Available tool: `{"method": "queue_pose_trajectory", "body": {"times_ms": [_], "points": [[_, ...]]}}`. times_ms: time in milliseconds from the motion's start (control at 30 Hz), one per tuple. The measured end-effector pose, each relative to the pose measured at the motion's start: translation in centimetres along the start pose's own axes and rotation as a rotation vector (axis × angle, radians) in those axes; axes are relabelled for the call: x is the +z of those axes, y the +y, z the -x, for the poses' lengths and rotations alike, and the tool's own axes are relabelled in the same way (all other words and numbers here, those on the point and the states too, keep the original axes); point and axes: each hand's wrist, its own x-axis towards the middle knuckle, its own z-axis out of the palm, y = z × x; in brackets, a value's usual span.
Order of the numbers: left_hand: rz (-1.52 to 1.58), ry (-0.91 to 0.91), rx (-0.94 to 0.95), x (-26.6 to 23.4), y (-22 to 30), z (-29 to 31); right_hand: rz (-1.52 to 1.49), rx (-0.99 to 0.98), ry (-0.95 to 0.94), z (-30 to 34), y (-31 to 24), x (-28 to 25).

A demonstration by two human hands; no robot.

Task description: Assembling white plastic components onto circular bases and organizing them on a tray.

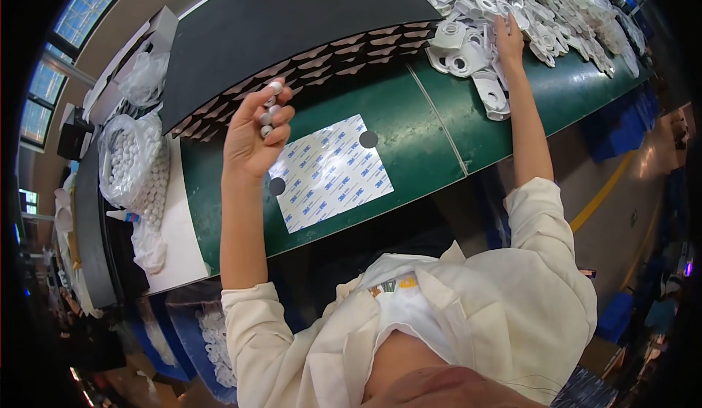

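Several small round white pieces (266, 118) are gripped in the curled fingers of my left hand (248, 137), raised over the left part of the green table. My right hand (510, 46) reaches out to the far right, its fingers apart at the near edge of a heap of white plastic parts (541, 17). These parts are flat and rounded, with ring-shaped holes. Whether my right fingertips touch one of them is hard to see. Below my left hand lies a white sheet with blue print (336, 178); dark round discs (368, 139) sit at two of its edges.
A long black board (292, 20) with rows of pale-edged slots beneath it stands at the table's back. At the left, a clear bag (121, 152) holds many white round pieces. A blue bin (197, 335) with white parts stands below the green table (424, 137).
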Motion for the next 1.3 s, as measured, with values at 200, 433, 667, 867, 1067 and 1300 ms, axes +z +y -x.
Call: {"method": "queue_pose_trajectory", "body": {"times_ms": [200,433,667,867,1067,1300], "points": [[0.043,-0.009,0.004,-1.9,-1.0,0.2,0.428,-0.127,-0.188,0.3,-1.4,-2.9],[0.021,0.068,0.047,-2.1,-1.5,0.5,0.522,-0.167,-0.605,9.3,-12.0,-9.9],[-0.072,0.027,0.100,-1.8,-2.3,0.2,0.383,-0.375,-0.418,15.1,-9.0,-9.0],[-0.124,0.017,0.113,-1.9,-2.3,0.5,0.038,-0.237,-0.196,14.0,-9.5,-8.3],[-0.149,0.066,0.112,-2.8,-2.3,0.0,-0.298,-0.201,-0.607,17.5,-15.1,-6.2],[-0.238,0.080,0.164,-2.9,-2.3,-0.3,-0.445,-0.229,-0.953,20.9,-21.8,-3.3]]}}
